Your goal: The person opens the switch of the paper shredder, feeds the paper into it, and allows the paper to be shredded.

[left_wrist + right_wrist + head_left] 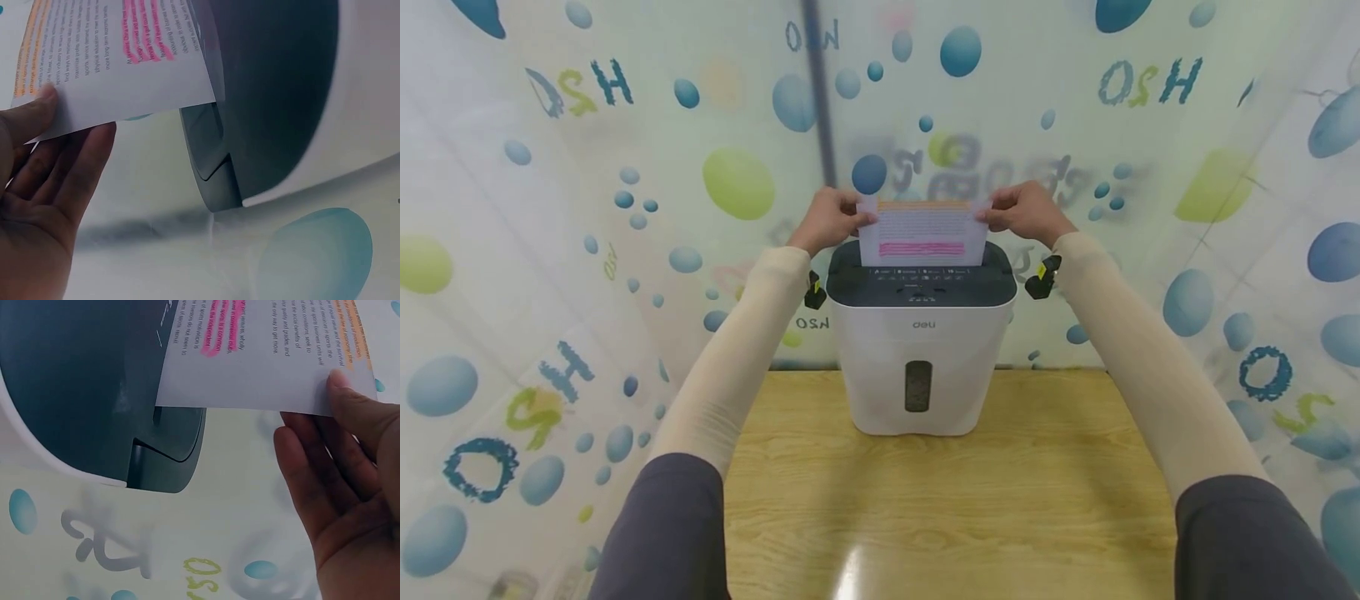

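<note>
A printed sheet of paper (922, 229) with pink and orange highlighter marks stands upright in the top slot of a paper shredder (917, 342), its lower edge hidden inside. The shredder has a white body, a dark top and a small dark window. My left hand (833, 218) pinches the sheet's left edge between thumb and fingers; in the left wrist view the thumb lies over the paper (94, 87). At the opposite edge my right hand (1028, 213) pinches the sheet the same way. Both hands are above the shredder's top, apart from it.
The shredder stands at the back of a wood-grain table (925, 517). Right behind it hangs a curtain (700, 125) printed with blue and green spots and letters, which also runs along both sides.
</note>
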Tool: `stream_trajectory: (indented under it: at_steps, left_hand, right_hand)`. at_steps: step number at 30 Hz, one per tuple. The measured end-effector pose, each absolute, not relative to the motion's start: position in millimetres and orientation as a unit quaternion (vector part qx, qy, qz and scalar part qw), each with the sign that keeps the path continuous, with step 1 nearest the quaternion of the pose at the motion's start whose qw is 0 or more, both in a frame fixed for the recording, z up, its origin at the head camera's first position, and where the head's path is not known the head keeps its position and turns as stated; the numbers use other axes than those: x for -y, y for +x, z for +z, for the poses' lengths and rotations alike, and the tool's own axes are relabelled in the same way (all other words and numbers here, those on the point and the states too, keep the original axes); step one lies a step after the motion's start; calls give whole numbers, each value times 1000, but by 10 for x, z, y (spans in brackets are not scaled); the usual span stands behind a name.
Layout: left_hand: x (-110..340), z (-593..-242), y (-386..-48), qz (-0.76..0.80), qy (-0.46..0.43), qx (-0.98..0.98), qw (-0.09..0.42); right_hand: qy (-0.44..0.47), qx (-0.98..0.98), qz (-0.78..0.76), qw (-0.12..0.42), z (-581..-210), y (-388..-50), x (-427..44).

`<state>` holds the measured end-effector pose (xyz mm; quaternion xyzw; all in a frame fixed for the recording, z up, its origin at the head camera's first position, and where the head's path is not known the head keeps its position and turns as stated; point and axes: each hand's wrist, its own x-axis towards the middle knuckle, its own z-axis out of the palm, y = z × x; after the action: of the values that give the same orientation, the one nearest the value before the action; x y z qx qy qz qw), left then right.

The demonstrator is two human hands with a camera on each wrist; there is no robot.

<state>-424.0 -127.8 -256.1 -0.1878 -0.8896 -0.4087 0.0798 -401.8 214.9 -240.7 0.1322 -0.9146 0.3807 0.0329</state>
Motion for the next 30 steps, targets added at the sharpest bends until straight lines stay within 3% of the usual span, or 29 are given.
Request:
stream_trajectory:
  at_steps: [23, 30]
  left_hand:
    - [1276, -2641, -4229, -328, -192, 924, 33]
    - [1282, -2654, -4208, -295, -192, 936, 11]
  right_hand:
    - [142, 947, 287, -6, -2485, -4058, -2126]
    - [157, 955, 247, -47, -2450, -4059, -2066]
